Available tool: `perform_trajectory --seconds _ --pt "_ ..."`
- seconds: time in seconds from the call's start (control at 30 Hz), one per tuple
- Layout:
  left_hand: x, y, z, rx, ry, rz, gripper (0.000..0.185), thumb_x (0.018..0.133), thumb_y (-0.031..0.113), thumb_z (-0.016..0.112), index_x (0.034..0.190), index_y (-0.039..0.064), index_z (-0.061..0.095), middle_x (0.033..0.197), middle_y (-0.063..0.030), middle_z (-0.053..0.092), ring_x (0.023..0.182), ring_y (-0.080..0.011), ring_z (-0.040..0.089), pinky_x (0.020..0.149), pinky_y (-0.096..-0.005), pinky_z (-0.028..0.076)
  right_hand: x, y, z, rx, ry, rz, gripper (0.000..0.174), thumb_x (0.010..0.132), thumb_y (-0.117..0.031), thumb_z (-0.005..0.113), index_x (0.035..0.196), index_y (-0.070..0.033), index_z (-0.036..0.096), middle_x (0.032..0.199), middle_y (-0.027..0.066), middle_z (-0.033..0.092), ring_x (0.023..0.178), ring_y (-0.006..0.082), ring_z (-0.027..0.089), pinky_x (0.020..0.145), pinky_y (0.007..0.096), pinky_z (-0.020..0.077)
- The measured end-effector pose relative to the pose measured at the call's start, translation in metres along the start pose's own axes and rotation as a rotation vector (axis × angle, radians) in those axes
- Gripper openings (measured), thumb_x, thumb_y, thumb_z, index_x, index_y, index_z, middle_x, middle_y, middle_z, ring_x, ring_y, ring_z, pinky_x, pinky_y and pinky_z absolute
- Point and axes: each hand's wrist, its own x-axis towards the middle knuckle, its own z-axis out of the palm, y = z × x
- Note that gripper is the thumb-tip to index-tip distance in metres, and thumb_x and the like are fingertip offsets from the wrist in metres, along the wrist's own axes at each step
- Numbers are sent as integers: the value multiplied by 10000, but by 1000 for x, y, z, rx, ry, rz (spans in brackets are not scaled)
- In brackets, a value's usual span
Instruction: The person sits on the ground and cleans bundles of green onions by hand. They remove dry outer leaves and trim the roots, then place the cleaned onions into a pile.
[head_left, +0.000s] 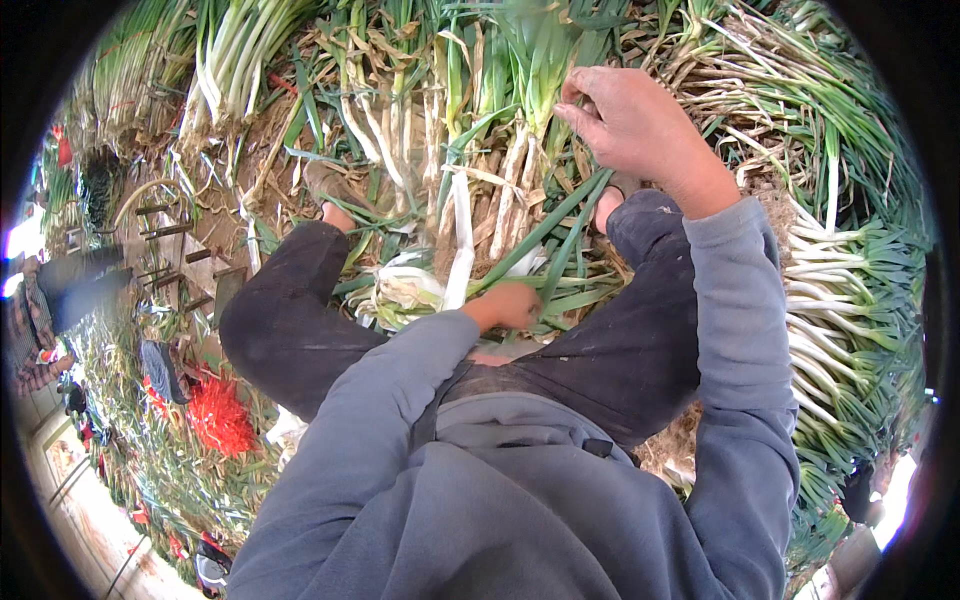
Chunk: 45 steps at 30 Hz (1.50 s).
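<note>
My left hand is curled low between my knees, blurred. Next to its wrist stands a white leek-like stalk, and long green leaves slant up and right from near the hand. Whether the fingers grip any of these cannot be made out. Higher up on the right, my right hand has its thumb and forefinger bent close together beside upright green leaves. Nothing clearly shows in its fingers. Below those leaves, soil-stained stalks with roots stand between my feet. Pale peeled layers lie left of the white stalk.
Cleaned white stalks lie in a row at my right, below a heap of unpeeled ones. Tied bundles stand at the far left. Red ties and a wooden slatted frame lie left; another person's sleeve shows beyond.
</note>
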Motion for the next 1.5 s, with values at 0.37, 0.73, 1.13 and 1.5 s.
perform_trajectory --seconds 0.37,0.73,1.13,1.5 --pt "35 -38 -65 143 703 -557 415 857 315 694 1077 -26 605 1063 -248 640 995 -377 657 870 -451 537 5 0 -9 -2 22 64 263 898 -280 656 936 -20 679 817 207 672 803 417 651 701 499 506" --pt "29 -31 -117 -633 672 -646 373 735 302 762 951 1 721 850 -168 727 828 -275 697 794 -384 536 11 11 -23 -8 129 159 274 914 -290 649 954 -20 670 860 183 687 775 384 660 685 470 509" --pt "-63 93 -239 -948 899 -336 302 763 99 759 1023 -47 709 819 -55 716 740 -112 638 706 -226 487 12 16 -16 185 140 324 304 929 -322 655 953 -20 687 792 156 694 714 298 673 683 390 525" --pt "-177 188 -229 -1211 902 -70 358 821 60 756 1134 -70 640 911 -19 697 743 -35 607 683 -181 485 23 22 18 849 -8 527 439 984 -414 632 933 22 642 784 56 649 617 114 618 547 260 489"
